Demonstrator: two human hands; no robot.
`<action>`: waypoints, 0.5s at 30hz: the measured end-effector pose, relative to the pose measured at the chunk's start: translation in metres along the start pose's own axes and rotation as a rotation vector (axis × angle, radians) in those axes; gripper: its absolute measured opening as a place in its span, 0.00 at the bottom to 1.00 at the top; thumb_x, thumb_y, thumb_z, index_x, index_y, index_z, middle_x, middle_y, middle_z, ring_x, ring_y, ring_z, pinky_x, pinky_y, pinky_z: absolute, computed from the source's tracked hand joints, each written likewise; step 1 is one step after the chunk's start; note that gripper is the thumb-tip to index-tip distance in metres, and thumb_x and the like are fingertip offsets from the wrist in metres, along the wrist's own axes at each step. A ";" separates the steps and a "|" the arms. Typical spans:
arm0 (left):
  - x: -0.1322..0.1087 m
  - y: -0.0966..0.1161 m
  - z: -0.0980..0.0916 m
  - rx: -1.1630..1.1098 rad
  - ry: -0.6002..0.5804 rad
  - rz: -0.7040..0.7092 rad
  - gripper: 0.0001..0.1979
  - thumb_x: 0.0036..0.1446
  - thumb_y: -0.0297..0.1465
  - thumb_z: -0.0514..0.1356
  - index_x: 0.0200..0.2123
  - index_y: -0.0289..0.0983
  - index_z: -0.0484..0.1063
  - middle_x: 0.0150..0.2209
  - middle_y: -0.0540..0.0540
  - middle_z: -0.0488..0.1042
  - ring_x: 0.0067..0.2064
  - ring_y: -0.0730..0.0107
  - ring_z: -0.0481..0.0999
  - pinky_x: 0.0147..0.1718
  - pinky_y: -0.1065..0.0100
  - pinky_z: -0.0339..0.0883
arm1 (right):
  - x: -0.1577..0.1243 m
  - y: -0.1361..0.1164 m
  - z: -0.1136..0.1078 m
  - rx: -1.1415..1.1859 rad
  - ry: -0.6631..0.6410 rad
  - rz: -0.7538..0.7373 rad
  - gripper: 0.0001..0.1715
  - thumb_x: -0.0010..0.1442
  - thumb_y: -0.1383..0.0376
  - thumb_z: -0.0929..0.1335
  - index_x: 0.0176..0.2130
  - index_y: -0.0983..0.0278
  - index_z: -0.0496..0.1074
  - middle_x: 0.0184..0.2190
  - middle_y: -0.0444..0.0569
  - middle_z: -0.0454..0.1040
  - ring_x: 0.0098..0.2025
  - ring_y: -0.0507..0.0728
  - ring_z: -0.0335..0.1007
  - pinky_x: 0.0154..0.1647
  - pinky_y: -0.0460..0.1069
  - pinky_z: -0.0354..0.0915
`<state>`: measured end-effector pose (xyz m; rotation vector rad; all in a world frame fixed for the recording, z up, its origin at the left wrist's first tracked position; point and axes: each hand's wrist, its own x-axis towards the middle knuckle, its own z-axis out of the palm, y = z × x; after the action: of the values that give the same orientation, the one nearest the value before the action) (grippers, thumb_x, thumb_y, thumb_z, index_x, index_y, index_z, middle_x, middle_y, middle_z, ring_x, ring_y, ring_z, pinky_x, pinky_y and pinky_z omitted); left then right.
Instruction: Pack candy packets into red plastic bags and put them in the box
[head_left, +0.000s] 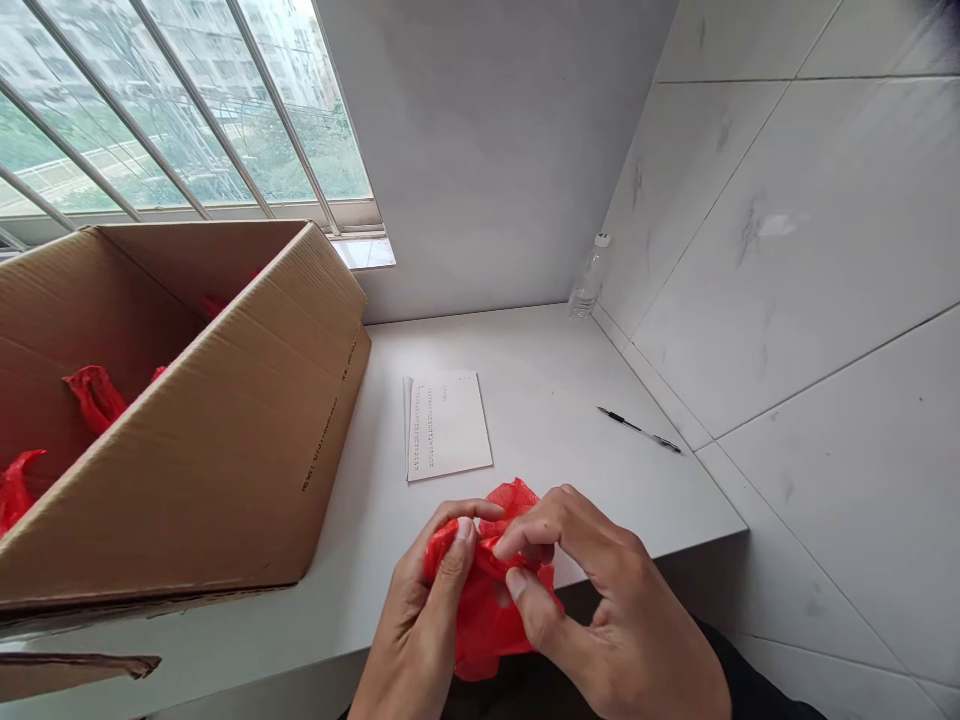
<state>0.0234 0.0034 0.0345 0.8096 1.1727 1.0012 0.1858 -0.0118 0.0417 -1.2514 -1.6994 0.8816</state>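
A thin, crumpled red plastic bag (491,630) hangs between my two hands at the table's front edge. My left hand (431,590) pinches its upper left part, thumb on top and the index finger reaching across. From the other side, my right hand (592,590) grips the gathered upper part of the bag between thumb and fingers. Folds of the bag hide some of the fingertips. Whether anything is inside the bag I cannot tell.
On the left stands a large open cardboard box (247,430) with several red plastic pieces inside. Printed papers (450,425) lie mid-table on the white table (525,350). A pen (639,430) lies to the right. A clear bottle (587,280) stands in the back corner, by the tiled wall.
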 end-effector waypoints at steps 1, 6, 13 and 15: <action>0.000 -0.002 -0.001 -0.009 0.010 -0.022 0.14 0.59 0.44 0.66 0.44 0.44 0.79 0.48 0.46 0.79 0.48 0.61 0.78 0.36 0.73 0.72 | 0.000 0.000 0.000 -0.008 -0.003 0.003 0.16 0.60 0.73 0.66 0.43 0.53 0.71 0.38 0.39 0.75 0.39 0.52 0.72 0.41 0.46 0.70; 0.001 -0.007 -0.007 -0.208 0.013 -0.064 0.14 0.58 0.43 0.67 0.43 0.42 0.81 0.41 0.46 0.79 0.36 0.68 0.76 0.28 0.74 0.71 | -0.005 -0.002 0.005 -0.114 0.014 -0.102 0.17 0.57 0.76 0.66 0.40 0.55 0.70 0.34 0.38 0.74 0.36 0.50 0.70 0.39 0.45 0.68; -0.001 0.000 -0.016 0.096 -0.232 0.018 0.09 0.56 0.40 0.69 0.33 0.41 0.78 0.31 0.50 0.75 0.33 0.72 0.74 0.34 0.75 0.70 | -0.002 0.002 0.003 -0.129 0.015 -0.019 0.09 0.60 0.71 0.68 0.39 0.56 0.68 0.36 0.39 0.74 0.40 0.51 0.70 0.40 0.45 0.67; -0.003 0.001 -0.017 0.159 -0.258 0.046 0.09 0.56 0.41 0.69 0.35 0.42 0.78 0.32 0.49 0.76 0.33 0.70 0.75 0.34 0.73 0.71 | 0.005 0.006 0.002 -0.079 0.040 -0.080 0.09 0.63 0.69 0.66 0.44 0.57 0.69 0.43 0.42 0.74 0.49 0.52 0.70 0.48 0.46 0.67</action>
<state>0.0065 0.0010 0.0333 1.0632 1.0235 0.8194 0.1856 -0.0056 0.0370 -1.2363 -1.7543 0.7436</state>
